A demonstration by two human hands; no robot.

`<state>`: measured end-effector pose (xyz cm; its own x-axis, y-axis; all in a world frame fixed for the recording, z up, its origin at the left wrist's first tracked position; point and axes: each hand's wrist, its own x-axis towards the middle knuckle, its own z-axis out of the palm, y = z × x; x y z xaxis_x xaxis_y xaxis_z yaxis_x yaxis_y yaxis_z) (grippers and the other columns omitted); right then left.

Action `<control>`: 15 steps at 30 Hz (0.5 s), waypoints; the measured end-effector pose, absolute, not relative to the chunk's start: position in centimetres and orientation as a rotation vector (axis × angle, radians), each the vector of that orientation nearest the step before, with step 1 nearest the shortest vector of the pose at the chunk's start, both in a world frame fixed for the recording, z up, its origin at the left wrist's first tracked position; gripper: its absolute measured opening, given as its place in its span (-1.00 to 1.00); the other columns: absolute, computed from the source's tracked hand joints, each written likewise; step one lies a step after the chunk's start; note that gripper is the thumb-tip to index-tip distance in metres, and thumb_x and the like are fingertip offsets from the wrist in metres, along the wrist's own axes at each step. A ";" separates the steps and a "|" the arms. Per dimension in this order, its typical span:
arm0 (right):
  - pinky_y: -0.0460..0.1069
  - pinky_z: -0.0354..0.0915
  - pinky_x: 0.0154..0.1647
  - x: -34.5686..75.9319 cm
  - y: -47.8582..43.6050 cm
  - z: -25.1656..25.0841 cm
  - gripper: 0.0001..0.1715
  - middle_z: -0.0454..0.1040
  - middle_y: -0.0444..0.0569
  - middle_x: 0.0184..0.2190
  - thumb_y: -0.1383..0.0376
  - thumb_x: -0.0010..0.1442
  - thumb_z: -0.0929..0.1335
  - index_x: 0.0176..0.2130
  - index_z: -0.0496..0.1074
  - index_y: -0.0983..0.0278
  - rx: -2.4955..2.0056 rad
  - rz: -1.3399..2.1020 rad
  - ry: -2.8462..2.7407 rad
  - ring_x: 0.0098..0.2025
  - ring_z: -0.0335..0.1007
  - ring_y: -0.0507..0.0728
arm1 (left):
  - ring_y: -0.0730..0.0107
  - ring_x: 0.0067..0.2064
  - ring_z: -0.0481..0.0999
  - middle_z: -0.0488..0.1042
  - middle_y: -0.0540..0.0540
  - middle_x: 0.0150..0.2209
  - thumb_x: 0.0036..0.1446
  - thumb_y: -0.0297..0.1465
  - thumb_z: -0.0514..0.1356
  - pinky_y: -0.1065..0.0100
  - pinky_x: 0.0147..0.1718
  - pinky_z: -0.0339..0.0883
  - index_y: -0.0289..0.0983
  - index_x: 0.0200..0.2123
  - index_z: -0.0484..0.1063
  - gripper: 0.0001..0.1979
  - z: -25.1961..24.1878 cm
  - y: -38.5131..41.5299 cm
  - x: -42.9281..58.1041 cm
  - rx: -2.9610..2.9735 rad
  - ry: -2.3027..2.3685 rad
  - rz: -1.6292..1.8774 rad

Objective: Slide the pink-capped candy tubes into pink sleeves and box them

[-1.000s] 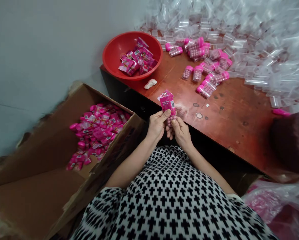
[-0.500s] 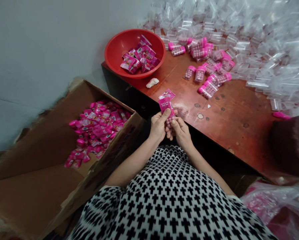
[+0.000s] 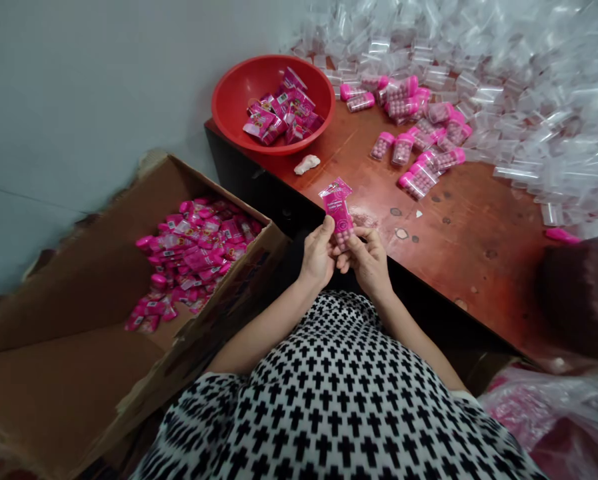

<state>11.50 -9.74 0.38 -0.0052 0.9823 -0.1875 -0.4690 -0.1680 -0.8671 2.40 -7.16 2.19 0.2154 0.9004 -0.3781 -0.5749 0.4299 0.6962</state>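
Your left hand [image 3: 320, 253] has its fingers curled in, thumb pressed along the left edge of a pink printed sleeve [image 3: 336, 205] with a small bottle of pink beads [image 3: 345, 237] in its lower end. Your right hand [image 3: 371, 261] pinches that bottle's end from the right, thumb on top. You have both upright in front of you, at the near edge of the counter [image 3: 479, 227]. Beyond lie pink-capped bead bottles [image 3: 419, 180] and a red bowl [image 3: 233, 90] of pink packets [image 3: 259, 124]; left of you, a cardboard box [image 3: 79, 293] contains pink-wrapped bottles [image 3: 199, 250].
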 end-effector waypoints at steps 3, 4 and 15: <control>-0.18 0.29 -0.71 11.4 -10.1 0.4 -0.60 0.49 -0.27 -0.56 0.10 0.11 0.40 -0.22 0.15 0.20 -1.056 1.416 -0.773 -0.68 0.36 -0.05 | 0.64 -0.76 0.13 0.34 0.04 -0.66 -0.13 0.07 0.27 0.50 -0.86 0.03 -0.37 -0.29 0.51 -0.41 1.8 -6.9 2.3 0.499 0.895 1.101; -0.18 0.29 -0.71 11.3 -10.2 0.4 -0.60 0.49 -0.27 -0.55 0.09 0.11 0.40 -0.22 0.15 0.20 -1.077 1.384 -0.782 -0.68 0.36 -0.05 | 0.66 -0.77 0.12 0.34 0.04 -0.66 -0.14 0.06 0.27 0.51 -0.86 0.01 -0.36 -0.30 0.51 -0.42 1.7 -6.8 2.3 0.508 0.900 1.094; -0.20 0.23 -0.77 10.5 -9.7 0.0 -0.59 0.44 -0.28 -0.61 0.10 0.01 0.46 -0.30 0.22 0.21 -1.051 1.411 -0.545 -0.72 0.30 -0.08 | 0.73 -0.77 0.08 0.19 0.15 -0.69 -0.20 -0.07 0.37 0.56 -0.84 -0.05 -0.38 -0.40 0.47 -0.53 1.7 -7.6 3.0 0.406 0.915 1.116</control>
<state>10.52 -9.72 -0.03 0.1452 0.9521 -0.2690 -0.5241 -0.1566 -0.8372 2.99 -7.59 1.66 0.1398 0.8959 -0.4217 -0.5894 0.4175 0.6916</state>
